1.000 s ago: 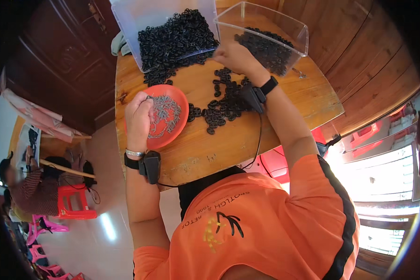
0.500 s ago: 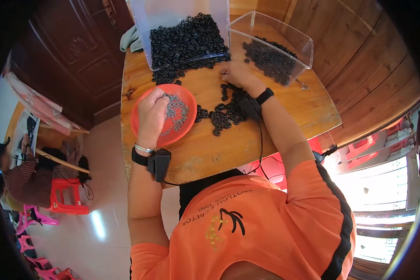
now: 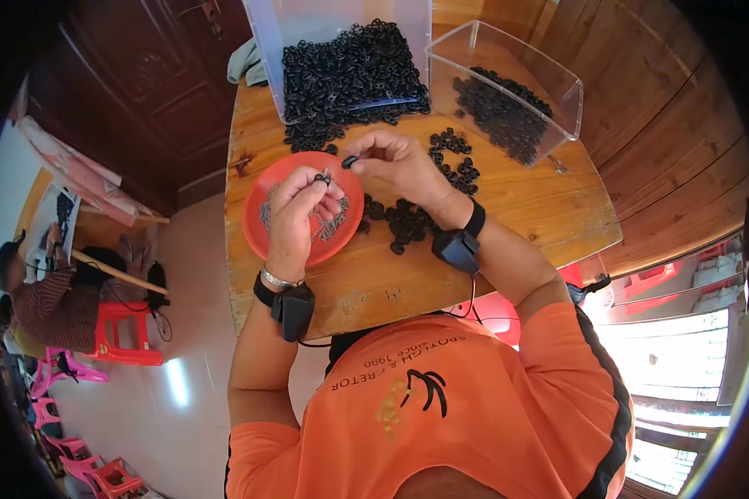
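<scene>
over the red dish (image 3: 262,237), left grip (image 3: 300,212) pinches a small piece (image 3: 320,177); right grip (image 3: 395,162), back from the bin (image 3: 508,100), pinches a black ring (image 3: 349,161) beside it, ready for joining.

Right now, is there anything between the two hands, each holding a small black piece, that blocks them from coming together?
Nothing visible does. The left hand pinches a small black piece above the red bowl; the right hand pinches a black ring close beside it. The short gap between the two is open air over the bowl's rim.
</scene>
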`<state>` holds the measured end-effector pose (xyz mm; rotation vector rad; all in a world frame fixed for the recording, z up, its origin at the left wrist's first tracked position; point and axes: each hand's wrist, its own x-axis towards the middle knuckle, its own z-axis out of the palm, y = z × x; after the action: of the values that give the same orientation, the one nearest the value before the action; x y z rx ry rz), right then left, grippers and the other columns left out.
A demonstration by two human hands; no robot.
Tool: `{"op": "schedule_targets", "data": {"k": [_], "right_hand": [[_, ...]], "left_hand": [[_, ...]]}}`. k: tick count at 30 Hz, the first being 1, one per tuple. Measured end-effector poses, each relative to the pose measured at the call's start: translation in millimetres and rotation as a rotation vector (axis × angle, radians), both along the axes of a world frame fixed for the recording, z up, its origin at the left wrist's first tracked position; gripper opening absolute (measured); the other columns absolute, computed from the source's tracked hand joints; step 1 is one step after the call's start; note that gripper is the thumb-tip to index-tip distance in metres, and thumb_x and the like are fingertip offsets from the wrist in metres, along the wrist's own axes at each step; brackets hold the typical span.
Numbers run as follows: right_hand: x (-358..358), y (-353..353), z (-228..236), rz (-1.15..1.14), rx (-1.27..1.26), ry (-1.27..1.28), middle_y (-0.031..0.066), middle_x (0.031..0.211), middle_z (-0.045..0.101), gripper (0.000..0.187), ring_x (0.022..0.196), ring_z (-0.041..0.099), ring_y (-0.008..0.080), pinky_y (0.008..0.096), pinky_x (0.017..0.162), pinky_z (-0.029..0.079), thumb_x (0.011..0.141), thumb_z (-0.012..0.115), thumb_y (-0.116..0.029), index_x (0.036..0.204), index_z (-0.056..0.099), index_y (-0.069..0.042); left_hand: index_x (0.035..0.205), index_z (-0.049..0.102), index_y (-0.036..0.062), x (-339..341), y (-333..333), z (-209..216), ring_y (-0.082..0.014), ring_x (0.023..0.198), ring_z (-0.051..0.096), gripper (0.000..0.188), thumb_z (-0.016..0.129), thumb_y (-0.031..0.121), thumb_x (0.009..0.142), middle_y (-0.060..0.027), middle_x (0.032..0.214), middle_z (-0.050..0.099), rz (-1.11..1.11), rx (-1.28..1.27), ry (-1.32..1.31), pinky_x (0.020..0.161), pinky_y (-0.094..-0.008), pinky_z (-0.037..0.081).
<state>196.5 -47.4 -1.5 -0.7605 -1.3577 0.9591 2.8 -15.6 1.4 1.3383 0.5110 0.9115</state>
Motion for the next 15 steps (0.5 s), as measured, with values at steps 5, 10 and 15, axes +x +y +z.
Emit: {"op": "schedule_targets", "data": {"k": [5, 10, 15], "right_hand": [[-11, -5, -7, 0.036, -0.088, 0.045, 0.0031, 0.091, 0.064, 0.018, 0.085, 0.058, 0.0078, 0.0229, 0.079, 0.048, 0.082, 0.062, 0.002, 0.1, 0.063, 0.0], [-19, -9, -10, -0.034, -0.15, -0.019, 0.0053, 0.089, 0.066, 0.016, 0.083, 0.06, 0.009, 0.0232, 0.078, 0.049, 0.082, 0.061, 0.001, 0.098, 0.064, 0.002], [-10, -9, -13, 0.088, -0.364, 0.036, 0.0066, 0.086, 0.066, 0.019, 0.075, 0.062, 0.01, 0.0237, 0.071, 0.052, 0.085, 0.061, -0.006, 0.102, 0.063, 0.001]], "left_hand": [[0.084, 0.055, 0.0025, 3, -6, -1, -0.0096, 0.066, 0.056, 0.017, 0.047, 0.017, 0.088, -0.007, 0.082, 0.061, -0.007, -0.015, 0.009, 0.059, -0.0216, 0.045], [0.085, 0.054, 0.0009, 1, -6, -3, -0.0118, 0.067, 0.056, 0.018, 0.046, 0.016, 0.088, -0.0086, 0.08, 0.061, -0.024, -0.042, -0.042, 0.061, -0.0231, 0.046], [0.084, 0.054, 0.0005, 2, -6, 1, -0.0122, 0.066, 0.056, 0.019, 0.045, 0.017, 0.088, -0.0088, 0.079, 0.061, -0.041, -0.066, -0.066, 0.06, -0.0234, 0.046]]}}
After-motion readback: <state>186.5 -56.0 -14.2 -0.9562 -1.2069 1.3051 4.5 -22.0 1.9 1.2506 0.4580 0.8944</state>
